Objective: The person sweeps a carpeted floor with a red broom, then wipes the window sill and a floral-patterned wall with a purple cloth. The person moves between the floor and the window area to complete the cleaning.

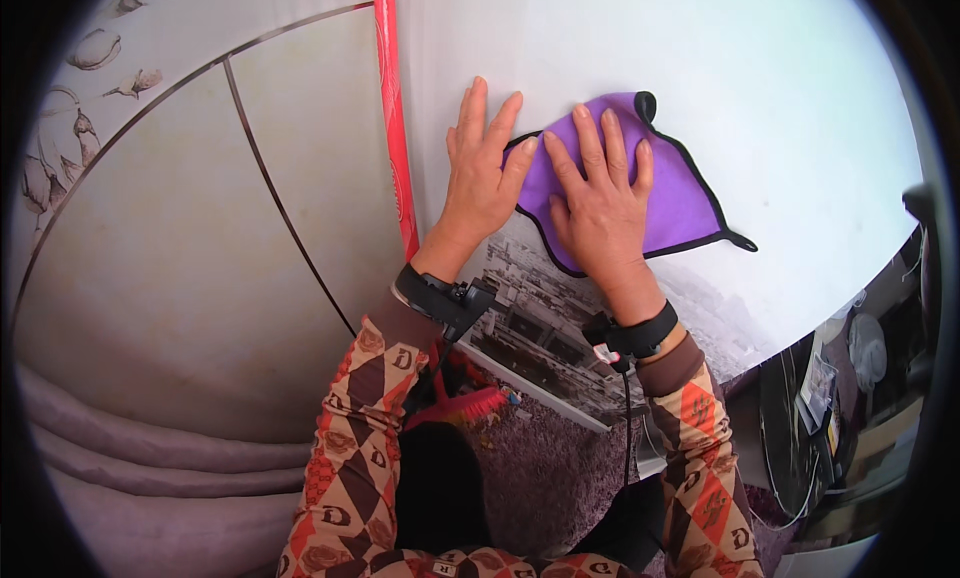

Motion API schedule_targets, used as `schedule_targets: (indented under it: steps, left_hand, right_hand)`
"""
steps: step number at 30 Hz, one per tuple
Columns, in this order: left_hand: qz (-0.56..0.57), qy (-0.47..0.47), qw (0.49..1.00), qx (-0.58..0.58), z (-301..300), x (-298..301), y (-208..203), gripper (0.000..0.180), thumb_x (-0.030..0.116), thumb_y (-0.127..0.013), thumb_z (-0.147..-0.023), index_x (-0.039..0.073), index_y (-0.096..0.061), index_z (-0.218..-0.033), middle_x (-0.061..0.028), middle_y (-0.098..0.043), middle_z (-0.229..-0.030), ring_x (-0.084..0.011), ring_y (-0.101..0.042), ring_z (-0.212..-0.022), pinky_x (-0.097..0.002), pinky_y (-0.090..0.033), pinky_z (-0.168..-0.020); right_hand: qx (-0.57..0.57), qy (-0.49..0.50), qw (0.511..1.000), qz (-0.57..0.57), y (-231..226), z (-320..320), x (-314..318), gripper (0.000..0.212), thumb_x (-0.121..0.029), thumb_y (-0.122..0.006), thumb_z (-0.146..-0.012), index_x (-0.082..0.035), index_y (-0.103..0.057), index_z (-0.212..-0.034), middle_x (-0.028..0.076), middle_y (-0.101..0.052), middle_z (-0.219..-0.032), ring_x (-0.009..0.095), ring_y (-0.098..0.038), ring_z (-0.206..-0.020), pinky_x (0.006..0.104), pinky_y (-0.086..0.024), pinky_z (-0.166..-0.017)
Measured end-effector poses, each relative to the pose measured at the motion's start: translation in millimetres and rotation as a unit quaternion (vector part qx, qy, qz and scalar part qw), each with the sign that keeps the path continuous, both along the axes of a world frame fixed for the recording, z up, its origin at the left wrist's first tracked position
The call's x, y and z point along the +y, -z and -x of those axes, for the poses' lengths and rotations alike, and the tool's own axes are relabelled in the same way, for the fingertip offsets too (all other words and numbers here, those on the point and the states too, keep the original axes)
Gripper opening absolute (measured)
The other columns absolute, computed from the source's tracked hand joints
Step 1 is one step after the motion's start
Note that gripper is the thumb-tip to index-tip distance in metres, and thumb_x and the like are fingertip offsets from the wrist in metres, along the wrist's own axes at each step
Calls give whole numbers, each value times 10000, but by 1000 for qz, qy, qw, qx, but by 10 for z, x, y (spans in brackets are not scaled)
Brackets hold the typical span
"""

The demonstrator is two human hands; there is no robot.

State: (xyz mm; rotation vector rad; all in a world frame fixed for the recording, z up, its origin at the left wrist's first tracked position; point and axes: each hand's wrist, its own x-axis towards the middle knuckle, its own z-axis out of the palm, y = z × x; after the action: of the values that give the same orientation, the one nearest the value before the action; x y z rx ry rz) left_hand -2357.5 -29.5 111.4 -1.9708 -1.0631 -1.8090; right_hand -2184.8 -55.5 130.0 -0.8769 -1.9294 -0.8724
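Note:
A purple cloth (685,193) with black edging is spread against a large white panel (790,88) that carries a grey cityscape picture (540,308) along its lower part. My right hand (607,198) lies flat on the cloth, fingers apart. To its left, my left hand (480,173) rests on the white surface, fingers spread, with its thumb at the cloth's left edge. One upper corner of the cloth curls over, and a small black loop sticks out at its right corner. Both wrists wear black straps with devices and cables.
A red strip (394,118) runs down the panel's left side. Beyond it stands a cream padded headboard (190,248) with metal trim. Below are a red brush (470,403) and purple carpet (540,468). A dark table (785,418) with cables and small items stands at right.

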Motion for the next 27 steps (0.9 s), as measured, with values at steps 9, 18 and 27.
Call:
schedule_targets:
  steps: [9,18,27]
  left_hand:
    - [46,-10,999,15,130,3,363,508,230,-554,-1025,18,-476,-1480,-277,-216,-1640,-412,-251,-1514,-461,-266,-1201]
    - [62,30,996,-53,237,119,442,520,256,-559,-1016,8,-480,-1467,-322,-254,-1603,-473,-265,-1485,-492,-260,-1199]
    - [104,58,992,-42,-96,-45,323,532,257,-537,-1034,-12,-449,-1484,-317,-168,-1635,-475,-166,-1519,-528,-191,-1210]
  right_hand:
    - [-20,5,998,57,541,65,32,546,-83,-659,-789,-174,-624,-1326,59,-387,-1606,250,-341,-1490,542,-233,-1190]
    - [-37,-9,999,34,487,328,240,562,-90,-638,-797,-160,-610,-1353,66,-404,-1592,257,-346,-1488,526,-231,-1196]
    - [-32,54,992,107,614,-629,-159,629,-143,-679,-797,-203,-586,-1416,72,-390,-1612,281,-375,-1468,513,-222,-1172]
